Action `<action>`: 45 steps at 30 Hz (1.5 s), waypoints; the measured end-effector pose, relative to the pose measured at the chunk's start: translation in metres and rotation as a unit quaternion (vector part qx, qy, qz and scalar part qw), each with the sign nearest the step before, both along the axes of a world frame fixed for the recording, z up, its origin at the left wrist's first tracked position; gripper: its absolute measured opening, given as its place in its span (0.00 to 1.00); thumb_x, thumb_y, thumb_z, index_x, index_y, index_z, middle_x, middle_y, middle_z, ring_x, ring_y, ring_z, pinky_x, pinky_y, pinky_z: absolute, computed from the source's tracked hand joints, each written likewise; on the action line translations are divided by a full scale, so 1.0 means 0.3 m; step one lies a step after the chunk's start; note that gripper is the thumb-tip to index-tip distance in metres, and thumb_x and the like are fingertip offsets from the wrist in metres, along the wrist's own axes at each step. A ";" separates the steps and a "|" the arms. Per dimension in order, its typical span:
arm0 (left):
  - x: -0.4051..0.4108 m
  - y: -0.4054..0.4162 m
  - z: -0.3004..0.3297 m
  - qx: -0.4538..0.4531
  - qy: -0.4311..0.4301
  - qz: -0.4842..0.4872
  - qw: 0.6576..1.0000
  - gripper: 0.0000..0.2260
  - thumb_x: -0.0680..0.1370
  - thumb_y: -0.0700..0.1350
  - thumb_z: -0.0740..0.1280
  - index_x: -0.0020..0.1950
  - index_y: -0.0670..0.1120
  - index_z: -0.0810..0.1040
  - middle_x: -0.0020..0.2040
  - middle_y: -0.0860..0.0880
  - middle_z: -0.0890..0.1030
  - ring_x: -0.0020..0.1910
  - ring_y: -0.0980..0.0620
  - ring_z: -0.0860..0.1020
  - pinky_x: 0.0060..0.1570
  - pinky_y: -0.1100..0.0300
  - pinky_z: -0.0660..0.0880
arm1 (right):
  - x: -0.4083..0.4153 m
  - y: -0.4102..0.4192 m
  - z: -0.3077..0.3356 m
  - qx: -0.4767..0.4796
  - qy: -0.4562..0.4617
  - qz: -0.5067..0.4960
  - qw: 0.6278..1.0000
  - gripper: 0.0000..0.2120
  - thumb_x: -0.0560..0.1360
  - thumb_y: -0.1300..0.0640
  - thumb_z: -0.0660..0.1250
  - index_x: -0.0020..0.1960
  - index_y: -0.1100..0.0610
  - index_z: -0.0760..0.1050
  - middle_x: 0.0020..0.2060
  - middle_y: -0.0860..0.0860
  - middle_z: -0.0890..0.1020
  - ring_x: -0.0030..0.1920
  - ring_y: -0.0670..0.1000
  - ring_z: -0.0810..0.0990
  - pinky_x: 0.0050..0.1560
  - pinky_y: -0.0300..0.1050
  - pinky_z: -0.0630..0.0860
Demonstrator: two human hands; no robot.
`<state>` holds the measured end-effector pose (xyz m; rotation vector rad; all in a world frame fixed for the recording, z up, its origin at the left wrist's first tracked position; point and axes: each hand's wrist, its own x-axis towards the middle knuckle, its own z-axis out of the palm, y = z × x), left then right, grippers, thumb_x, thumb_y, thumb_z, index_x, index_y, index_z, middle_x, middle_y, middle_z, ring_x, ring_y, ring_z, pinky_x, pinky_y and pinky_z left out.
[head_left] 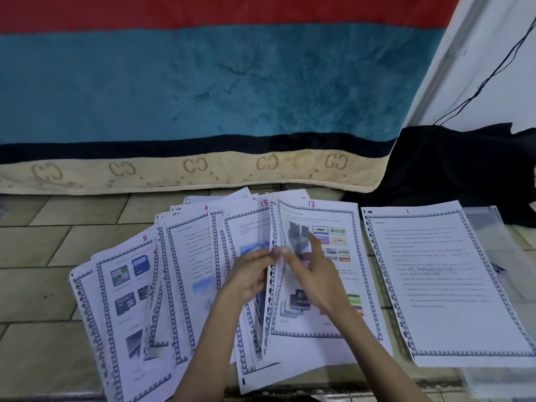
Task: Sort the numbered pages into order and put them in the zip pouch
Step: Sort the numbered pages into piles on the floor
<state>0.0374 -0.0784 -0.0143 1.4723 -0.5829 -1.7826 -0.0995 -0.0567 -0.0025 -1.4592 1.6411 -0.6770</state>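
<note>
left hand point(250, 275) and right hand point(314, 274) met over fanned pages point(185, 285) on tiled floor point(43, 250). left fingers curled, pinching edge of upright sheets point(268, 291) at fan's middle. right thumb and fingers pinched same edges, index finger raised over page 13 point(324, 236). page 8 point(121, 300) lay far left of left hand; pages 9 and 15 between it and hands. page 1 point(443, 282) lay alone, right of right hand, resting on clear pouch point(487, 221). blanket point(203, 91) hung beyond hands.
</note>
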 end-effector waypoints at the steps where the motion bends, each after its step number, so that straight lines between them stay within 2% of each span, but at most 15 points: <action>1: 0.000 -0.001 -0.004 0.013 0.021 -0.012 1.000 0.05 0.76 0.42 0.68 0.49 0.44 0.79 0.46 0.45 0.82 0.45 0.49 0.79 0.56 0.53 0.75 | 0.006 -0.011 0.010 0.009 0.020 0.018 1.000 0.44 0.69 0.29 0.60 0.76 0.47 0.47 0.54 0.52 0.79 0.55 0.54 0.79 0.47 0.43 0.70; 7: 0.042 0.004 -0.033 0.034 0.022 0.040 0.998 0.13 0.77 0.43 0.66 0.61 0.40 0.76 0.48 0.45 0.83 0.43 0.51 0.80 0.38 0.60 0.79 | -0.108 -0.050 0.027 0.012 -0.098 -0.007 0.995 0.40 0.77 0.65 0.58 0.73 0.36 0.37 0.36 0.52 0.77 0.32 0.54 0.72 0.31 0.41 0.70; 12: 0.053 0.007 -0.035 0.025 -0.022 0.044 0.999 0.12 0.79 0.45 0.62 0.60 0.41 0.77 0.47 0.46 0.83 0.43 0.50 0.80 0.39 0.58 0.79 | -0.221 -0.043 0.008 0.000 -0.118 -0.031 0.993 0.31 0.76 0.71 0.53 0.66 0.39 0.67 0.42 0.68 0.76 0.32 0.65 0.76 0.34 0.48 0.74; 14: 0.035 0.008 -0.018 0.023 0.010 0.041 0.999 0.16 0.81 0.53 0.55 0.53 0.44 0.78 0.45 0.47 0.83 0.44 0.50 0.80 0.39 0.58 0.77 | -0.216 -0.049 0.008 0.023 -0.119 -0.041 0.992 0.26 0.76 0.70 0.51 0.55 0.45 0.79 0.39 0.56 0.80 0.30 0.54 0.74 0.36 0.43 0.71; 17: 0.008 0.005 -0.016 0.014 0.026 0.041 0.999 0.20 0.81 0.55 0.53 0.51 0.45 0.80 0.44 0.46 0.85 0.46 0.48 0.82 0.47 0.54 0.77 | -0.191 -0.067 0.020 0.096 -0.196 -0.058 0.974 0.18 0.78 0.61 0.55 0.51 0.47 0.82 0.59 0.48 0.79 0.57 0.52 0.76 0.60 0.54 0.73; 22: -0.006 0.006 -0.009 -0.007 0.015 0.073 0.997 0.19 0.82 0.53 0.53 0.46 0.44 0.80 0.40 0.46 0.84 0.42 0.48 0.81 0.42 0.55 0.76 | -0.190 -0.048 0.065 0.029 -0.122 -0.004 0.992 0.25 0.78 0.68 0.53 0.63 0.42 0.72 0.67 0.43 0.67 0.58 0.38 0.69 0.46 0.29 0.70; 25: -0.046 0.020 0.016 -0.028 0.037 0.022 0.999 0.22 0.82 0.53 0.49 0.47 0.45 0.79 0.45 0.46 0.82 0.43 0.49 0.78 0.41 0.58 0.71 | -0.165 -0.037 0.090 0.083 -0.190 0.008 0.978 0.19 0.80 0.57 0.57 0.67 0.41 0.69 0.71 0.43 0.65 0.66 0.44 0.65 0.58 0.43 0.67; 27: -0.083 0.039 0.033 -0.048 0.036 -0.054 0.997 0.26 0.82 0.56 0.44 0.51 0.48 0.80 0.47 0.51 0.83 0.45 0.53 0.79 0.43 0.60 0.69 | -0.132 -0.033 0.096 0.083 -0.172 0.046 0.981 0.27 0.77 0.44 0.61 0.73 0.37 0.56 0.69 0.42 0.68 0.68 0.46 0.67 0.63 0.47 0.67; 30: -0.094 0.063 0.053 -0.071 0.007 -0.071 0.995 0.23 0.82 0.56 0.45 0.59 0.49 0.77 0.58 0.51 0.79 0.57 0.52 0.77 0.50 0.59 0.71 | -0.098 -0.034 0.082 0.005 -0.042 0.081 0.996 0.37 0.79 0.55 0.60 0.73 0.37 0.37 0.64 0.50 0.76 0.52 0.48 0.79 0.53 0.40 0.73; 32: -0.061 0.071 0.047 -0.092 -0.124 -0.013 0.988 0.16 0.81 0.51 0.53 0.64 0.48 0.75 0.66 0.49 0.74 0.62 0.50 0.73 0.59 0.57 0.70 | -0.098 -0.039 0.061 -0.033 0.020 0.087 0.995 0.39 0.79 0.61 0.57 0.72 0.37 0.34 0.62 0.61 0.77 0.41 0.57 0.81 0.46 0.46 0.77; 35: 0.008 0.086 0.020 -0.084 -0.367 0.036 0.926 0.17 0.80 0.46 0.59 0.68 0.47 0.71 0.73 0.46 0.65 0.71 0.46 0.64 0.71 0.52 0.60 | -0.108 -0.030 0.046 -0.083 0.061 0.125 0.987 0.35 0.79 0.66 0.55 0.75 0.40 0.44 0.70 0.47 0.68 0.38 0.63 0.78 0.38 0.47 0.73; 38: 0.033 0.085 0.013 -0.046 -0.351 0.042 0.934 0.20 0.80 0.45 0.59 0.72 0.45 0.64 0.74 0.45 0.63 0.72 0.46 0.62 0.72 0.52 0.60 | -0.101 -0.033 0.031 -0.071 0.062 0.136 0.986 0.26 0.79 0.67 0.52 0.68 0.41 0.65 0.64 0.49 0.75 0.36 0.53 0.79 0.36 0.35 0.72; 41: 0.050 0.069 0.005 -0.034 -0.310 0.088 0.946 0.21 0.79 0.43 0.60 0.72 0.42 0.63 0.67 0.46 0.72 0.66 0.46 0.70 0.62 0.58 0.67 | -0.089 -0.043 0.037 -0.008 0.065 0.114 0.991 0.22 0.79 0.66 0.51 0.69 0.52 0.69 0.52 0.49 0.80 0.25 0.40 0.73 0.29 0.29 0.67; 43: 0.058 0.058 0.006 -0.052 -0.285 0.111 0.951 0.11 0.79 0.43 0.61 0.60 0.42 0.73 0.48 0.48 0.78 0.51 0.47 0.75 0.47 0.62 0.68 | -0.078 -0.048 0.058 0.025 0.057 0.112 0.992 0.20 0.80 0.63 0.52 0.70 0.54 0.67 0.50 0.47 0.80 0.35 0.35 0.78 0.38 0.28 0.68; 45: 0.050 0.058 0.009 -0.084 -0.280 0.100 0.951 0.05 0.78 0.43 0.63 0.44 0.43 0.76 0.38 0.47 0.76 0.39 0.49 0.73 0.38 0.61 0.67 | -0.069 -0.050 0.085 0.050 0.039 0.103 0.993 0.18 0.81 0.54 0.55 0.70 0.55 0.68 0.65 0.51 0.75 0.62 0.46 0.75 0.57 0.33 0.65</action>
